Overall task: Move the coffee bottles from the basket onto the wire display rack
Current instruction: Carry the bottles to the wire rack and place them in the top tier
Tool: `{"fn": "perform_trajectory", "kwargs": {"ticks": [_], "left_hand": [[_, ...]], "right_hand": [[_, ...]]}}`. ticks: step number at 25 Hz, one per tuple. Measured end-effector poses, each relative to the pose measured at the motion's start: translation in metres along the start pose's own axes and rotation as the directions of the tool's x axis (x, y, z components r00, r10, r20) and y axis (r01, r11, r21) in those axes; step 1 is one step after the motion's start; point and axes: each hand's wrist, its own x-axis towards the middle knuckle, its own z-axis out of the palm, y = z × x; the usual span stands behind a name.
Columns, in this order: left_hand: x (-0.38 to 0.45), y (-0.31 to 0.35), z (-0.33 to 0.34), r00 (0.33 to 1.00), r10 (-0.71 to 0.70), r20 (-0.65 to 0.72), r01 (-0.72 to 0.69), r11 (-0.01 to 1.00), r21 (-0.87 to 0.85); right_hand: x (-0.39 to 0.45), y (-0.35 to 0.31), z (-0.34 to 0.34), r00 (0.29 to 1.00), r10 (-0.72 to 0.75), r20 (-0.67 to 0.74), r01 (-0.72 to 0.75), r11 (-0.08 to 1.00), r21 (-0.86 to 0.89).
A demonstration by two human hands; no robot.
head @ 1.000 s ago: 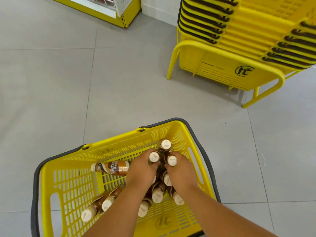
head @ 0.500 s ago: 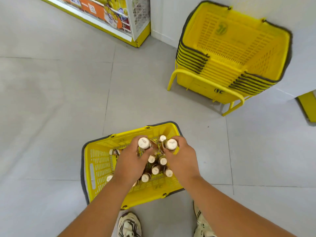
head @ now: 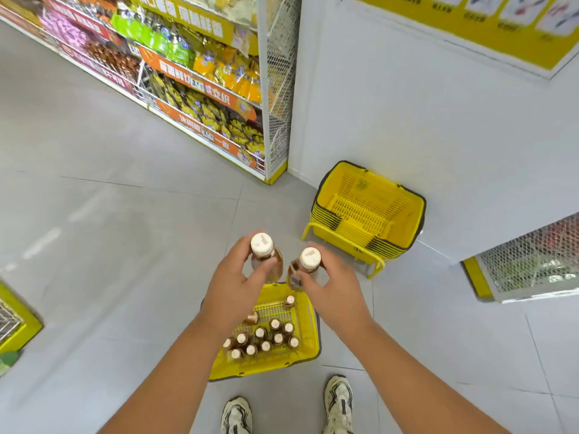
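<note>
Fingers of the left hand curl round the neck of one coffee bottle, and those of the right hand pinch a second bottle just below its pale cap; both bottles stand upright, side by side but apart, lifted clear above the far rim of the basket. Beneath the forearms the basket sits on the floor at about six o'clock, just ahead of the shoes, and roughly a dozen capped bottles stand or lie in it. None can be seen placed anywhere else, so the job looks to be near its start, with one pair in hand and the bulk left. White mesh panels show at four o'clock and on the shelf end at twelve o'clock; which one is the wire display rack I cannot tell. A stack of empty baskets rests at two o'clock against the wall.
</note>
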Motion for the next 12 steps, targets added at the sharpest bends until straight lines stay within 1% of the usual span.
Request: {"fn": "perform_trajectory", "kwargs": {"ticks": [2,3,6,8,9,12], "left_hand": [[-0.007,0.052,-0.026,0.997,0.077,-0.025,-0.077,0.997,-0.006],[-0.009,0.076,-0.039,0.994,0.1,-0.041,-0.101,0.995,-0.008],[-0.018,0.134,-0.078,0.991,0.083,-0.105,-0.094,0.991,-0.098],[-0.027,0.167,-0.105,0.987,0.062,-0.147,-0.086,0.982,-0.166],[-0.032,0.18,-0.116,0.985,0.069,-0.155,-0.098,0.978,-0.182],[-0.046,0.223,-0.146,0.974,0.155,-0.166,-0.187,0.961,-0.201]], "right_hand": [[-0.002,-0.052,-0.026,0.996,-0.085,-0.012,0.085,0.996,-0.016],[-0.004,-0.079,-0.038,0.995,-0.096,-0.015,0.096,0.995,-0.002],[-0.01,-0.14,-0.071,0.996,-0.076,-0.037,0.08,0.986,0.147],[-0.014,-0.178,-0.09,0.993,-0.103,-0.055,0.112,0.97,0.215],[-0.017,-0.195,-0.098,0.991,-0.119,-0.06,0.13,0.962,0.241],[-0.026,-0.246,-0.123,0.982,-0.174,-0.073,0.188,0.927,0.325]]}}
